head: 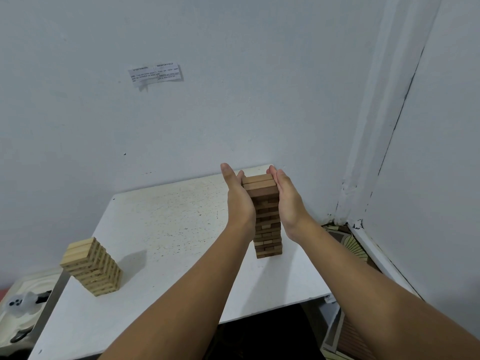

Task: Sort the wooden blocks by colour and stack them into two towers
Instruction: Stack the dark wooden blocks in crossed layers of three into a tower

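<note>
— On the left?
— Pale tower (pixel 91 266) of light blocks, upright near the left edge of the white table (pixel 166 229).
— Middle?
— Left hand (pixel 237 197), fingers straight and together, flat against the dark tower (pixel 267 222).
— Right?
— Right hand (pixel 285 197), fingers likewise straight, pressing the opposite side. Tower upright, well apart from the pale one.
</note>
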Tool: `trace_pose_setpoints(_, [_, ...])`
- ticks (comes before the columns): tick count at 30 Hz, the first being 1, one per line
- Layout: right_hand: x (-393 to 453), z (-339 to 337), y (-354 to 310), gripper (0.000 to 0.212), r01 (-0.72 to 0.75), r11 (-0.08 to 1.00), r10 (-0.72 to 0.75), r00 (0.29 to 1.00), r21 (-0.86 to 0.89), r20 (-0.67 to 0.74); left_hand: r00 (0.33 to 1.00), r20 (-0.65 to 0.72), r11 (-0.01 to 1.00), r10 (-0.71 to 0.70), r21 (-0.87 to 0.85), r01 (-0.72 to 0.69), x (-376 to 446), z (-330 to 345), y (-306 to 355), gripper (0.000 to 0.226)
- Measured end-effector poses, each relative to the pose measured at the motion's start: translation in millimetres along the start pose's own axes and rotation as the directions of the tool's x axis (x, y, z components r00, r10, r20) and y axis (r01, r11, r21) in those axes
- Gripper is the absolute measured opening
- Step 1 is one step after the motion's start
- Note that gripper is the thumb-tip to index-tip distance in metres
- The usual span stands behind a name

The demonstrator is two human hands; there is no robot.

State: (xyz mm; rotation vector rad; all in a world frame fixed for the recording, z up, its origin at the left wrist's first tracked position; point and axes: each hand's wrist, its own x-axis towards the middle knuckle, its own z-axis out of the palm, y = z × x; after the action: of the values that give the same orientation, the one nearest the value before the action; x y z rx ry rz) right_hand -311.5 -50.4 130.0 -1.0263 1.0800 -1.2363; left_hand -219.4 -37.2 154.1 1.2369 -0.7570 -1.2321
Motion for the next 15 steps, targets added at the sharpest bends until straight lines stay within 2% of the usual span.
trace_pose_setpoints(10, [3.5,-1.6,4.5,0.038,0.030,1.000,-0.030,0.999,-0.004,0.031,0.999,0.023,1.000,-0.028,-0.008,0.028,5.7,-3.6,-2.3,0.094])
trace_pose_setpoints(15, [8.7,-6.7,10.4,0.058,0.045,0.998,-0.044,0.999,-0.034,0.023,0.999,-0.015,1.000,0.030,0.006,-0.030,12.6,-14.0,-1.0,0.094])
